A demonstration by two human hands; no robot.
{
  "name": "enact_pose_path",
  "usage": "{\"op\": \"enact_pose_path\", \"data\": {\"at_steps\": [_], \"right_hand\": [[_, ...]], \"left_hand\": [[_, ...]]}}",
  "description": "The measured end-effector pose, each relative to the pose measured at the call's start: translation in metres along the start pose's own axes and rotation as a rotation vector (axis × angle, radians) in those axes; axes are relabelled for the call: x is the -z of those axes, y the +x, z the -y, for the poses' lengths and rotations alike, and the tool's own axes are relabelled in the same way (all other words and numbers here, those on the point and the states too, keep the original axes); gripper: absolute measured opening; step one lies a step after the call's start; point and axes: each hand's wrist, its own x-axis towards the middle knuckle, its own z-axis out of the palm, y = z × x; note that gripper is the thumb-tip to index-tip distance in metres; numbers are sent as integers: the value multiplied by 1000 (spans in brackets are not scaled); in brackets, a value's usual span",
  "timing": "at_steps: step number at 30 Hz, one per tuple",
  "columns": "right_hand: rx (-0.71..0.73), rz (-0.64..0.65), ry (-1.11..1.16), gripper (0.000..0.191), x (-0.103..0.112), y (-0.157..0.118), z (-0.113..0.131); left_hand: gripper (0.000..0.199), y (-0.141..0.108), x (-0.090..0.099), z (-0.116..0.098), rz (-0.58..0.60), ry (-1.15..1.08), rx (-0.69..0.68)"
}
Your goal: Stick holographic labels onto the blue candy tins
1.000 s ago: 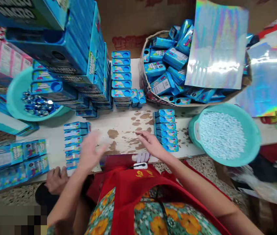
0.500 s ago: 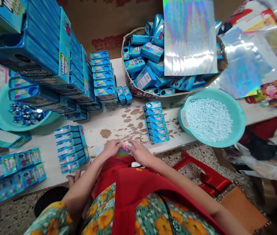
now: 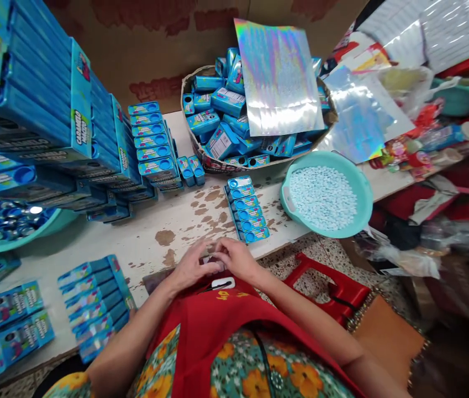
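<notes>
My left hand [image 3: 193,265] and my right hand [image 3: 235,258] meet at the table's front edge, over my red apron [image 3: 201,309]. The fingers of both are bent and pinched around something small and pale, mostly hidden between them. Part of a dull shiny sheet [image 3: 153,282] shows beside my left wrist. Just beyond my right hand stands a row of blue candy tins [image 3: 248,210], tops with round openings facing up. To my left, another person's fingers [image 3: 132,314] touch a blurred, tilted block of blue tins [image 3: 95,304].
A teal basin of pale candies [image 3: 325,190] is at right. Behind, a carton [image 3: 209,163] holds loose blue tins under a holographic sheet [image 3: 279,77]. Tall stacks of packs [image 3: 47,94] rise at left beside a basin of metallic pieces [image 3: 8,218]. A red stool [image 3: 329,287] stands below the edge.
The view has shifted, moving most things leftward. My hands have closed in towards each other, and the rainbow-coloured piece seen under them is now largely hidden. The left block of tins has tilted.
</notes>
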Motion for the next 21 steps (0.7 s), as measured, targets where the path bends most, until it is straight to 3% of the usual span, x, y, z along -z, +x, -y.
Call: {"op": "enact_pose_path", "data": {"at_steps": [3,7,11,16,21], "right_hand": [[-121,-102,174,13,18,-8,-1],[-263,-367,199,14,27,-24,-13],[-326,-587,87,13,36,-35,-33],[-345,-649,-66,7,44,-29,-60],[-363,-744,-91,3,34,-20,-76]], "left_hand": [[28,14,-7,-20,164,-128,52],[26,41,-17,-39,212,-155,11],[20,63,-31,-52,172,-141,-36],[10,83,-58,-45,100,-103,13],[7,93,-78,-32,11,-100,53]]}}
